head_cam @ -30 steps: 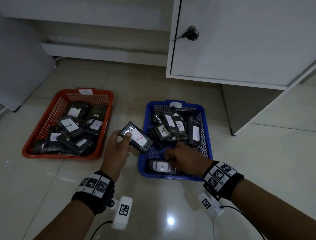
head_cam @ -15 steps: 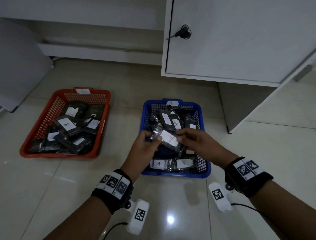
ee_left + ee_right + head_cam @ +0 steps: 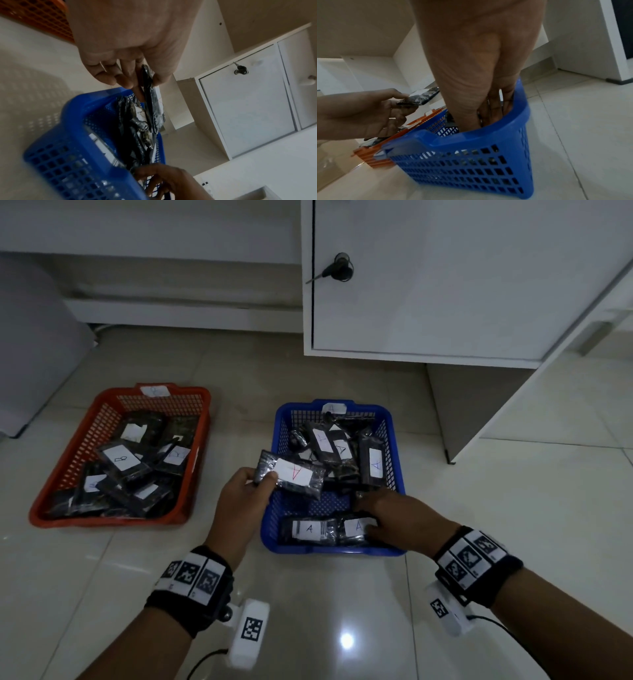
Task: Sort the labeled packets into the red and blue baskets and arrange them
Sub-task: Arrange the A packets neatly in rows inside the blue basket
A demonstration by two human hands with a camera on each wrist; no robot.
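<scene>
My left hand [image 3: 270,477] pinches a black packet with a red "A" label [image 3: 301,479] by its left end and holds it level above the left side of the blue basket [image 3: 329,549]. In the left wrist view the packet [image 3: 149,94] sits edge-on between thumb and fingers. My right hand [image 3: 364,513] reaches down into the basket's near right corner, with straight fingers touching an "A" packet [image 3: 356,527] in the front row. A second "A" packet [image 3: 310,529] lies beside it. Several more are piled at the back. The red basket [image 3: 113,520] at left holds several "B" packets.
Both baskets stand on a glossy tiled floor. A white cabinet with a key in its lock [image 3: 337,270] rises right behind the blue basket, and its side panel [image 3: 455,412] comes down at the basket's far right. A grey object [image 3: 30,364] stands at far left.
Half a second ago my right hand touched the packet held by my left hand. It has since dropped to the front row of the blue basket. The left hand still holds the packet.
</scene>
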